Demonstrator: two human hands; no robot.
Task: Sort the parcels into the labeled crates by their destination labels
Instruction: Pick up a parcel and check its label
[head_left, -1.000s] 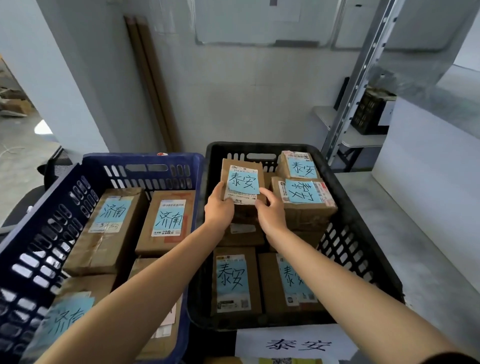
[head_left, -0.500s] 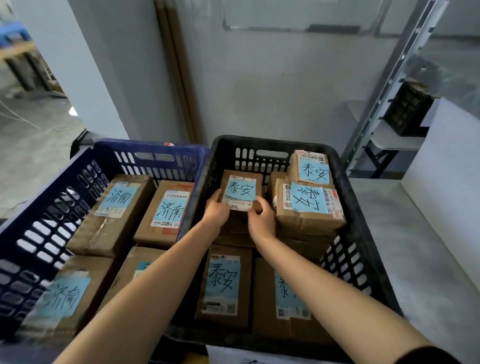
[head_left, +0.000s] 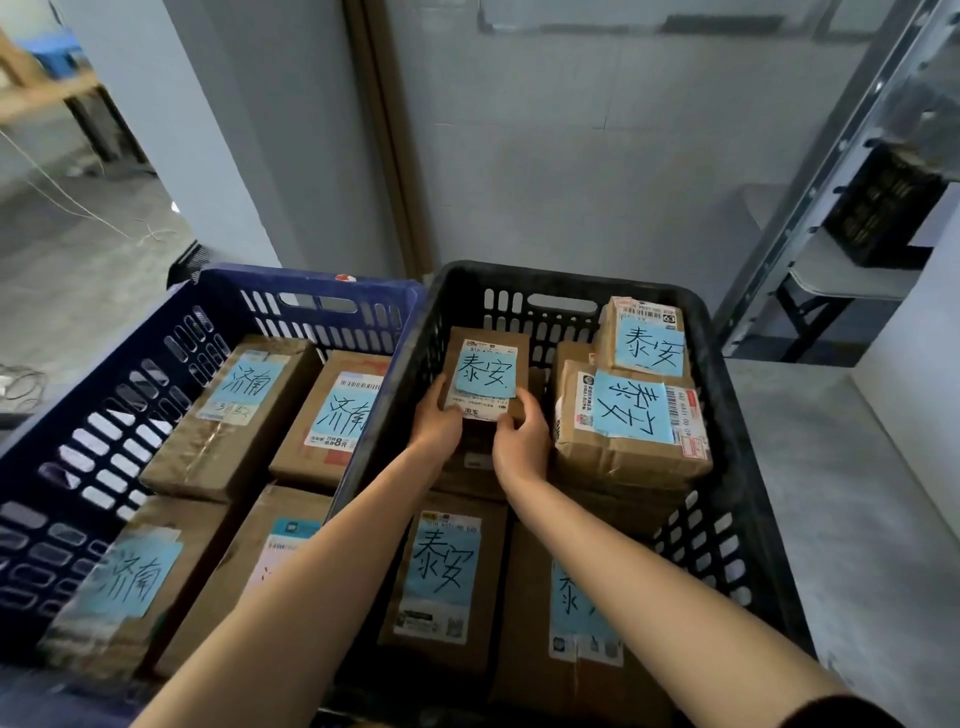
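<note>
Nearest us, flat parcels (head_left: 441, 577) lie in the black crate (head_left: 566, 276). Further in, our left hand (head_left: 436, 423) and right hand (head_left: 522, 441) each grip a near corner of the small blue-labelled parcel (head_left: 485, 376), close to the crate's far wall, beside stacked parcels (head_left: 628, 415).

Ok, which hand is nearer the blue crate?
Left. The left hand holds the parcel's left edge, just across the black crate's wall from the blue crate. The right hand holds its right corner, farther away.
</note>
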